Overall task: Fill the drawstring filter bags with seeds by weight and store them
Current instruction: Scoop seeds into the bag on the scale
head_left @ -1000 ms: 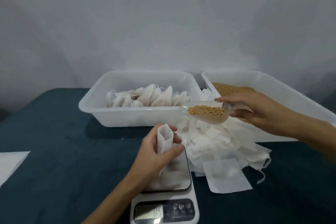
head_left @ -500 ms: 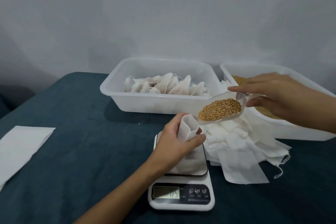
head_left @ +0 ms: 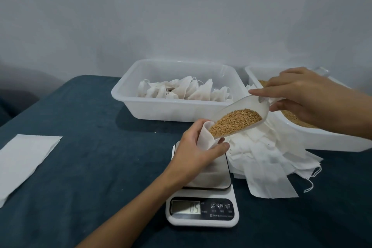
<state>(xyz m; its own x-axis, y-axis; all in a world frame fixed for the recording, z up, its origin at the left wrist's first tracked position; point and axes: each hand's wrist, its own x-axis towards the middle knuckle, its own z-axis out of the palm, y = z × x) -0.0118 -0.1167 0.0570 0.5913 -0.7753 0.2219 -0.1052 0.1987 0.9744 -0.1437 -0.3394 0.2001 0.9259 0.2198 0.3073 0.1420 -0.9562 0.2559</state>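
- At 9 o'clock, flat on the dark blue tablecloth (head_left: 84, 147): white paper sheet (head_left: 24, 159), well apart from everything else.
- At 12 o'clock from the scale, against the wall: white tub (head_left: 141, 104) holding a row of filled, tied bags (head_left: 187, 90).
- Centre: left hand (head_left: 196, 151) curled round an empty filter bag (head_left: 205, 137), thumb and fingers pinching its sides, mouth held open and pointing up toward 1 o'clock.
- Under that hand: bag's lower end on the steel plate of the kitchen scale (head_left: 203, 205); display lit, digits too blurred to read with certainty.
- Just at 1 o'clock of the bag mouth: clear plastic scoop (head_left: 241, 117), tilted down toward the bag, lip touching the opening, heaped with golden seeds (head_left: 235, 122).
- At 3 o'clock of the scale: loose heap of empty white bags (head_left: 269, 159), strings trailing at its right edge.
- At 2 o'clock: right hand (head_left: 302, 94) gripping the scoop's handle, forefinger stretched along the top, remaining fingers curled beneath.
- Behind that hand: second white tub (head_left: 326, 141) with more seeds inside, just beside the first.
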